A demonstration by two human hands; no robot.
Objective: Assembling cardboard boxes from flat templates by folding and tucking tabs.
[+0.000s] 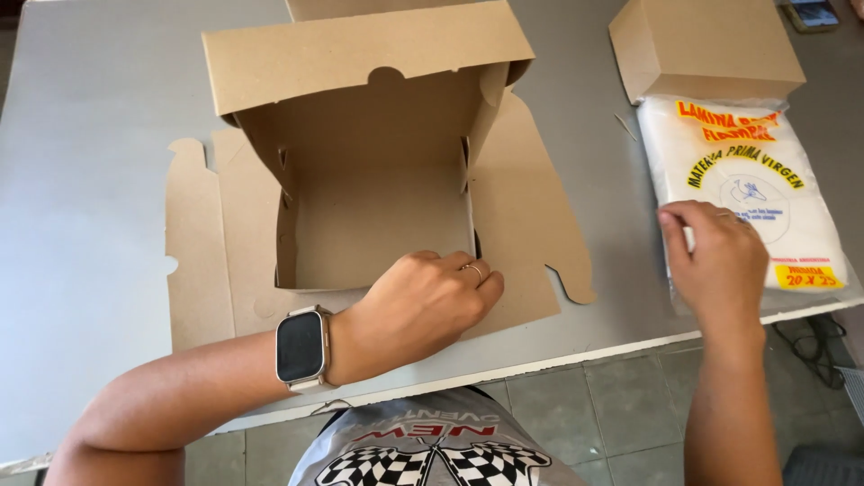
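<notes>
Left hand (430,301), knuckles up and fingers curled loosely, presses down on the front edge of a half-folded cardboard box (373,193), right where the front wall meets the flat flap; it grips nothing, just holds the cardboard down. Ring (474,268) on one finger, smartwatch (301,347) with a pale band and dark square screen on that wrist. Right hand (715,256) lies palm down on the near part of a pack of clear plastic bags (751,193), fingers bent with the tips pinching at the top layer; whether it has actually caught a sheet I cannot tell. Box sits mid-table, in front of the person: back and side walls stand up, lid is folded forward over the rear, inside is bare brown board. Unfolded side flaps (531,211) spread flat on both sides, the right one with a rounded tab near the table edge. Bag pack lies to the right of the box, well apart from it, white with yellow and red print, its near corner hanging slightly past the table edge. Second brown cardboard piece (706,45) rests on the far end of the pack. Grey table (90,180) under everything; a phone (813,13) at the far right corner. Tiled floor (621,414) below the table edge.
</notes>
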